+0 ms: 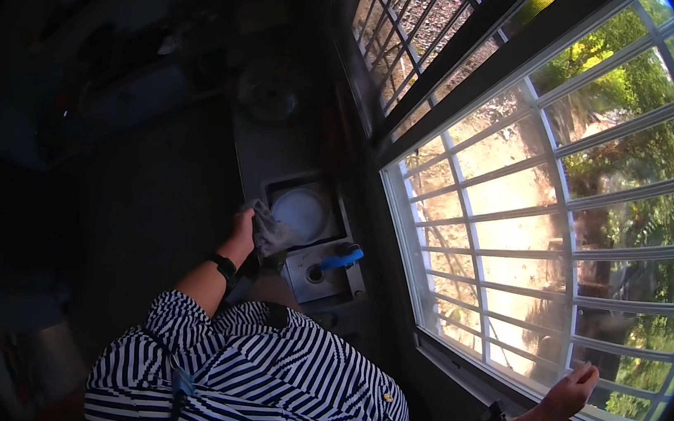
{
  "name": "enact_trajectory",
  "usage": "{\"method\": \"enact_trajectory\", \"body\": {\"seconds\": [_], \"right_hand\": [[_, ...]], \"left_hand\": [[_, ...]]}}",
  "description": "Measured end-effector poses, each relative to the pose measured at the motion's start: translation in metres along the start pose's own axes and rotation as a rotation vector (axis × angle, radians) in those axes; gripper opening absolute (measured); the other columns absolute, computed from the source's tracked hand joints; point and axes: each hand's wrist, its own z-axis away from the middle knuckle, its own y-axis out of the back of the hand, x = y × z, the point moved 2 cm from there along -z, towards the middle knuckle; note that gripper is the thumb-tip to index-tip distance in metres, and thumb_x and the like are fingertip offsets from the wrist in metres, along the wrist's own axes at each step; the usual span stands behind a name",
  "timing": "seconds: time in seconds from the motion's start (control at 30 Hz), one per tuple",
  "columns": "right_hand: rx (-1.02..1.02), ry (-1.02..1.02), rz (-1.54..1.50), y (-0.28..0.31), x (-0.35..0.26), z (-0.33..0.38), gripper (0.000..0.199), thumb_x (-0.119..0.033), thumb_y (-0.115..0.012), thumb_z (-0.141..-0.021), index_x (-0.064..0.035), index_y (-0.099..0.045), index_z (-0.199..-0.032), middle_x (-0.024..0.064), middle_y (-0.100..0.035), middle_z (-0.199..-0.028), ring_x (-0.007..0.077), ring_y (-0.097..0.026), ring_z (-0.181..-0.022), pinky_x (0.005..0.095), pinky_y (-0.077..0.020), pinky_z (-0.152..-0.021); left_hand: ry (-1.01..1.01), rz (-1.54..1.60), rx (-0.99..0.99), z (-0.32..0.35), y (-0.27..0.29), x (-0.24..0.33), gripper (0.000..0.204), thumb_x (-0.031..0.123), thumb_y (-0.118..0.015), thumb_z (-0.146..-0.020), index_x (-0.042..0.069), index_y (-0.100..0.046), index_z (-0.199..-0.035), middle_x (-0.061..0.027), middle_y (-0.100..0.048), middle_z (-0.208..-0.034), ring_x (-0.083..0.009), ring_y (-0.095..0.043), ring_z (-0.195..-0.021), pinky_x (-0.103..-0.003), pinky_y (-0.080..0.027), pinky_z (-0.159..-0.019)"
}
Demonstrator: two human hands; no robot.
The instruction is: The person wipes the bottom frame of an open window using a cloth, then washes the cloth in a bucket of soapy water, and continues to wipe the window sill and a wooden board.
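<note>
My left hand (242,231) is closed around a crumpled greyish cloth (270,234), which hangs at the near-left edge of the sink (341,211). Inside the far sink basin lies a large round whitish dish (300,211), partly overlapped by the cloth. Out to the right, my right hand (571,394) is raised in front of the barred window (509,230), its fingers curled together. Whatever it may hold is hidden, and I cannot tell whether it touches the bars.
A long blue object (341,258) juts over the near metal basin (304,283) and its drain. Farther along the dark counter (265,148) stands a round, clear-looking vessel (271,96). Deep shadow covers the left side, where shapes are hard to make out.
</note>
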Motion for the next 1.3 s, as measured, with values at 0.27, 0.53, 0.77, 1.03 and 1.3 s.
{"method": "enact_trajectory", "body": {"seconds": [0.27,0.53,0.77,1.03,1.3], "right_hand": [[-0.049,1.057,-0.379,-0.123,-0.287,0.011,0.019,-0.007,-0.057,-0.080,-0.0018,-0.058,-0.098,0.0126,-0.057,-0.109,0.0292,-0.047,-0.114,0.0432,-0.0330,-0.100],[-0.013,1.553,-0.288,-0.262,-0.460,0.004,0.046,-0.015,-0.060,-0.073,-0.0025,-0.052,-0.116,0.0109,-0.050,-0.126,0.0257,-0.033,-0.130,0.0504,-0.0176,-0.109],[-0.040,1.550,-0.067,-0.323,-0.509,-0.031,0.057,-0.033,-0.063,-0.072,-0.0018,-0.054,-0.118,0.0122,-0.048,-0.129,0.0261,-0.036,-0.128,0.0525,-0.0107,-0.110],[0.294,1.537,-0.266,-0.305,-0.491,-0.030,0.040,-0.011,-0.053,-0.069,0.0026,-0.059,-0.106,0.0141,-0.056,-0.115,0.0289,-0.043,-0.121,0.0513,-0.0219,-0.109],[0.027,1.646,0.028,-0.297,-0.432,0.006,0.027,-0.018,-0.050,-0.082,-0.0051,-0.059,-0.103,0.0157,-0.055,-0.114,0.0313,-0.044,-0.116,0.0558,-0.0187,-0.108]], "left_hand": [[0.035,0.126,0.053,-0.015,0.029,-0.005,0.033,0.021,-0.050,-0.082,0.001,-0.057,-0.107,-0.0104,-0.060,-0.105,-0.0261,-0.059,-0.095,-0.040,-0.048,-0.083],[-0.068,0.284,0.128,-0.029,0.087,-0.020,0.033,0.028,-0.045,-0.083,0.010,-0.056,-0.109,-0.0086,-0.058,-0.109,-0.0252,-0.054,-0.102,-0.041,-0.043,-0.091],[-0.111,0.366,0.193,-0.030,0.150,-0.023,0.035,0.025,-0.043,-0.084,0.006,-0.055,-0.111,-0.0086,-0.057,-0.111,-0.0255,-0.055,-0.102,-0.040,-0.043,-0.091],[-0.135,0.251,0.192,-0.042,0.138,-0.017,0.032,0.025,-0.046,-0.085,0.006,-0.058,-0.109,-0.0076,-0.059,-0.108,-0.0233,-0.056,-0.100,-0.038,-0.044,-0.088],[-0.148,0.147,0.196,-0.045,0.130,-0.026,0.035,0.023,-0.050,-0.083,0.002,-0.056,-0.111,-0.0096,-0.058,-0.110,-0.0224,-0.055,-0.102,-0.035,-0.043,-0.089]]}}
